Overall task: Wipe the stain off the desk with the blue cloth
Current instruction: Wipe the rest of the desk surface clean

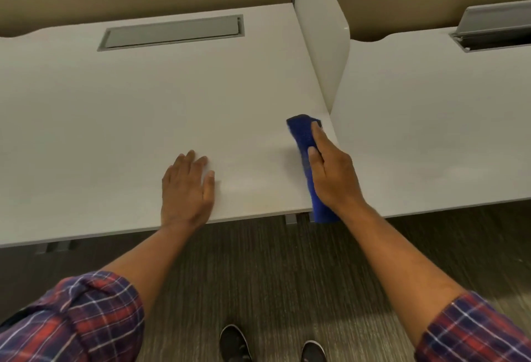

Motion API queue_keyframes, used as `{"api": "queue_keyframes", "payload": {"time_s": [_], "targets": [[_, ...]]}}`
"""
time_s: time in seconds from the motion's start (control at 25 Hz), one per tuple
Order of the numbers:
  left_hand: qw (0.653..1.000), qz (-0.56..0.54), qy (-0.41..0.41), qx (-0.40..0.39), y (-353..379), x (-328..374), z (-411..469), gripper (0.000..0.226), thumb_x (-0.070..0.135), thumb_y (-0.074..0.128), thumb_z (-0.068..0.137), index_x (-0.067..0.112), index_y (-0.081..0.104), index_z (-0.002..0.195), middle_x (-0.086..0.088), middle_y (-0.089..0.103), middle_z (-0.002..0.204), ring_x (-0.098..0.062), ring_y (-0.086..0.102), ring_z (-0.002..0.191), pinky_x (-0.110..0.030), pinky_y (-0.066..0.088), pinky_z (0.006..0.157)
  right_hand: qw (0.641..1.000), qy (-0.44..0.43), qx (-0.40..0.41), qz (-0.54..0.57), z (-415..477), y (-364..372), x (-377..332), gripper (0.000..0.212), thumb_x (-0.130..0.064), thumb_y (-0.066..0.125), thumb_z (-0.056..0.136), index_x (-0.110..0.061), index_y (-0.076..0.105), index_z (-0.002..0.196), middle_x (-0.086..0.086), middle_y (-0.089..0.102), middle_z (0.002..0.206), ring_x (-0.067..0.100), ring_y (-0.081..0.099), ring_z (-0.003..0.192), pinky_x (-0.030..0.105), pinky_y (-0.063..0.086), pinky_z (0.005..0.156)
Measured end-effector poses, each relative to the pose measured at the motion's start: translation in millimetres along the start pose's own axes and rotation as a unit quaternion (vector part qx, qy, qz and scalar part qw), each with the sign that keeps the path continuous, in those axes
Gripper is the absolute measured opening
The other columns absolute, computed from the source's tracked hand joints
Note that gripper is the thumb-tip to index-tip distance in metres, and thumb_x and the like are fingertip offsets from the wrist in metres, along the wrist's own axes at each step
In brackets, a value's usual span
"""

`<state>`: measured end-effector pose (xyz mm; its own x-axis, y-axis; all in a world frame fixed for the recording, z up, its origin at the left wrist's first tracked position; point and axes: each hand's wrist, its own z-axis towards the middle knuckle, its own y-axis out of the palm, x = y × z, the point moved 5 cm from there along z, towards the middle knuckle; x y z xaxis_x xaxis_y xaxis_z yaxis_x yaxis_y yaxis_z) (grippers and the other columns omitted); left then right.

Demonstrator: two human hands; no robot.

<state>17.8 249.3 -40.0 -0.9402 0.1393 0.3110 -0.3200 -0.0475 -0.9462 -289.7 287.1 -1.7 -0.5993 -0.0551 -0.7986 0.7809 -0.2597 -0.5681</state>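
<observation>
The white desk [120, 120] fills the upper half of the head view. A folded blue cloth [301, 134] lies along the desk's right edge, its near end hanging over the front edge. My right hand [330, 172] presses flat on top of the cloth, fingers pointing away from me. My left hand [186, 189] rests palm-down on the desk near its front edge, fingers spread, holding nothing. A faint yellowish smudge [255, 195] shows on the desk between my hands.
A white divider panel [321, 33] stands along the desk's right side, with a second white desk [431, 120] beyond it. A grey cable flap [172, 32] sits closed at the back; another cable flap [494, 25] stands open on the right desk. Dark carpet and my shoes are below.
</observation>
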Motion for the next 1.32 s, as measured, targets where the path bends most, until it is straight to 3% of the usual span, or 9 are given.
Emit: {"api": "queue_keyframes", "payload": {"time_s": [0.08,0.2,0.44,0.56,0.68,0.84,1.04,1.2,1.32], "targets": [[1.0,-0.008,-0.002,-0.003,-1,0,0,0.06,0.047,0.028,0.105,0.016,0.048,0.153,-0.012,0.037,0.168,-0.033,0.028,0.159,-0.052,0.021,0.129,0.988,-0.027,-0.095,-0.122,0,18,4,0.058,-0.036,0.04,0.109,-0.018,0.026,0.162,0.006,0.033,0.167,0.018,0.029,0.154,0.032,0.025,0.124],[1.0,-0.021,-0.006,-0.015,0,-1,-1,0.063,0.05,0.027,0.105,0.017,0.046,0.155,-0.01,0.033,0.171,-0.031,0.023,0.161,-0.05,0.016,0.131,0.931,-0.081,-0.165,-0.316,-6,49,10,0.066,-0.044,0.034,0.109,-0.011,0.018,0.163,0.008,0.017,0.173,0.024,0.011,0.16,0.043,0.009,0.13],[0.992,-0.116,-0.018,-0.052,-5,-9,6,0.069,0.057,0.022,0.101,0.022,0.048,0.155,-0.006,0.029,0.173,-0.026,0.018,0.163,-0.045,0.008,0.131,0.941,-0.05,-0.134,-0.308,-15,76,-5,0.058,-0.027,0.032,0.111,-0.007,0.016,0.162,0.014,0.017,0.172,0.028,0.014,0.159,0.044,0.011,0.13],[0.989,-0.118,0.008,-0.086,-14,-18,12,0.073,0.061,0.016,0.101,0.023,0.048,0.155,-0.008,0.03,0.173,-0.027,0.021,0.162,-0.047,0.011,0.13,0.944,-0.059,-0.133,-0.297,-26,111,-31,0.057,-0.026,0.032,0.111,-0.006,0.018,0.162,0.015,0.019,0.171,0.029,0.016,0.159,0.044,0.011,0.13],[0.993,-0.099,0.027,-0.064,-33,-42,20,0.073,0.064,0.018,0.102,0.022,0.046,0.156,-0.009,0.031,0.172,-0.03,0.025,0.16,-0.053,0.018,0.129,0.939,-0.071,-0.145,-0.303,-31,153,-65,0.058,-0.028,0.033,0.11,-0.006,0.018,0.162,0.015,0.02,0.171,0.03,0.018,0.158,0.044,0.013,0.13],[0.997,-0.073,-0.017,0.004,-61,-110,21,0.074,0.06,0.022,0.103,0.014,0.049,0.154,-0.015,0.034,0.17,-0.037,0.028,0.158,-0.058,0.02,0.128,0.925,-0.105,-0.187,-0.313,-39,189,-94,0.071,-0.039,0.042,0.106,-0.007,0.013,0.163,0.014,0.01,0.173,0.03,0.01,0.16,0.046,0.009,0.13],[0.999,-0.02,0.006,-0.031,-60,-161,15,0.074,0.06,0.023,0.103,0.014,0.044,0.156,-0.018,0.032,0.17,-0.038,0.028,0.158,-0.057,0.022,0.128,0.909,-0.082,-0.12,-0.391,-36,153,-79,0.083,-0.064,0.027,0.102,-0.007,0.023,0.162,0.017,0.015,0.172,0.032,0.009,0.16,0.053,0.009,0.129],[0.998,-0.013,0.033,-0.042,-54,-163,14,0.072,0.059,0.022,0.104,0.018,0.038,0.16,-0.012,0.029,0.173,-0.031,0.023,0.161,-0.05,0.018,0.131,0.917,-0.063,-0.143,-0.368,-38,171,-73,0.082,-0.059,0.025,0.104,-0.003,0.014,0.163,0.018,0.01,0.172,0.03,0.009,0.16,0.04,0.004,0.129],[0.999,-0.022,0.026,-0.042,-49,-166,13,0.071,0.059,0.022,0.105,0.018,0.038,0.16,-0.011,0.028,0.173,-0.03,0.022,0.162,-0.048,0.016,0.131,0.924,-0.042,-0.125,-0.359,-44,189,-81,0.081,-0.056,0.028,0.104,-0.002,0.013,0.162,0.02,0.012,0.171,0.032,0.012,0.159,0.042,0.009,0.129]]}}
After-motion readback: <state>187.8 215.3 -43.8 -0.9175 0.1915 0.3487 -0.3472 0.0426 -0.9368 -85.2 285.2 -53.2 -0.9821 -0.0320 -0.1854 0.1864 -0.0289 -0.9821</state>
